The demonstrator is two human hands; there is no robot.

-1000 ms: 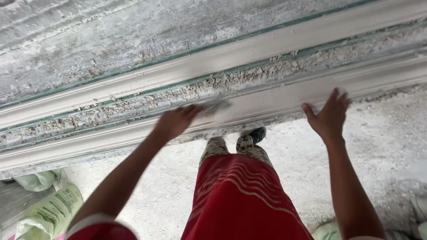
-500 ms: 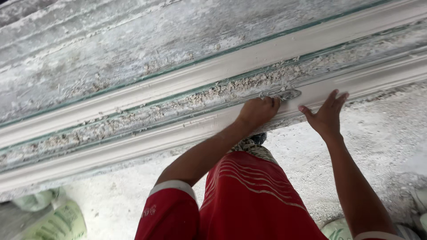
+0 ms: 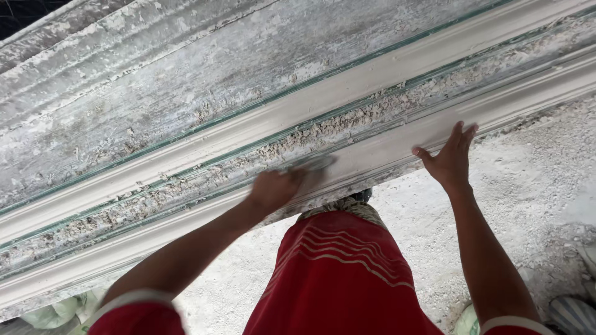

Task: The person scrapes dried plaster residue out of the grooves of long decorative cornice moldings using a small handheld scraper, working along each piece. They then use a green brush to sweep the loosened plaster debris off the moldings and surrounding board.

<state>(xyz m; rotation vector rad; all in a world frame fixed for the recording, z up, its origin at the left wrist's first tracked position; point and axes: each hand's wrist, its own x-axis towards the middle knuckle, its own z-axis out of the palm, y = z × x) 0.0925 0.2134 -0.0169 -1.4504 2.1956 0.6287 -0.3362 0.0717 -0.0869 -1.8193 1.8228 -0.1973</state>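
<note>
The long plaster moulding ran slantwise across the workbench, climbing from lower left to upper right. Its raised ribs were smooth and off-white, while the channel between them was rough, packed with crumbly grey-white lumps, and thin green lines edged the ribs. The left hand was closed around a flat scraping blade, blurred in the picture, whose tip lay on the rough channel near the middle of the moulding. The right hand held nothing: it lay open, fingers spread, its palm pressed flat against the smooth lower rib, well apart from the left. Below the bench the person's red shorts with pale stripes filled the foreground, above a floor strewn with white plaster dust and crumbs. Pale green sacks showed at the lower left corner.
</note>
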